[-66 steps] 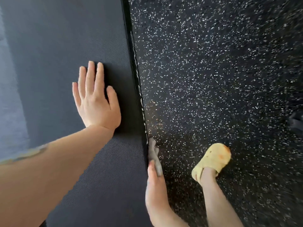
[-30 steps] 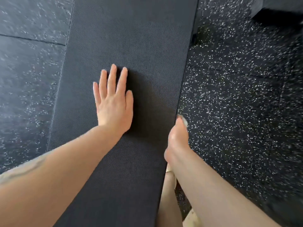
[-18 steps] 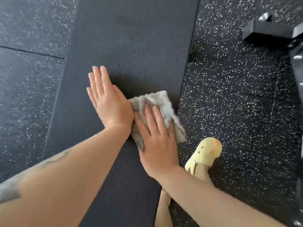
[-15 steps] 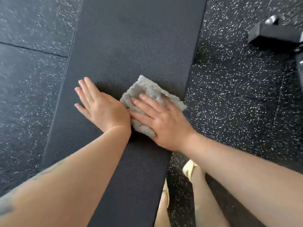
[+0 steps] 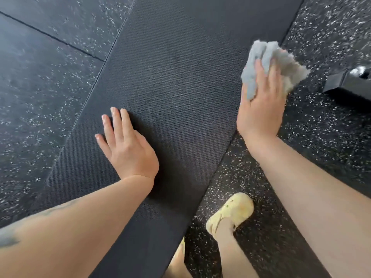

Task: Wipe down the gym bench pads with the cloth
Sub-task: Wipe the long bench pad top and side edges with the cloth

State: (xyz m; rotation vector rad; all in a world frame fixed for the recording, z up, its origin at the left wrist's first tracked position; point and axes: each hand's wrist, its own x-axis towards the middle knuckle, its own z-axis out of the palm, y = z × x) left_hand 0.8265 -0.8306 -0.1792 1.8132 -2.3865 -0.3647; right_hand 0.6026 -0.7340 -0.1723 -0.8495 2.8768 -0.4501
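Now the right hand (image 5: pixel 259 101) is at the pad's right edge, fingers straight and flat over the cloth (image 5: pixel 271 63), pressing it rather than gripping. Half a second ago this hand and cloth sat mid-pad, touching the left hand; since then they have swept out and up along the pad to the right edge. Cloth is bunched, grey, part on the pad (image 5: pixel 180 77) edge, part overhanging toward the floor (image 5: pixel 321 137). Whether it touches the pad's side face cannot be told.

Judgement: one stroke across the top has run its course; the near stretch by the left hand looks covered, the far length toward the top edge not yet.

Right forearm reaches in from the lower right, wrist nearly straight, palm down. Left hand (image 5: pixel 124 145) lies flat on the pad near its left edge, fingers straight and together, bracing; it has barely shifted.

Beyond: yellow shoe (image 5: pixel 232 211) on the floor just beside the pad's right edge; a dark metal foot (image 5: pixel 349 81) at the right.
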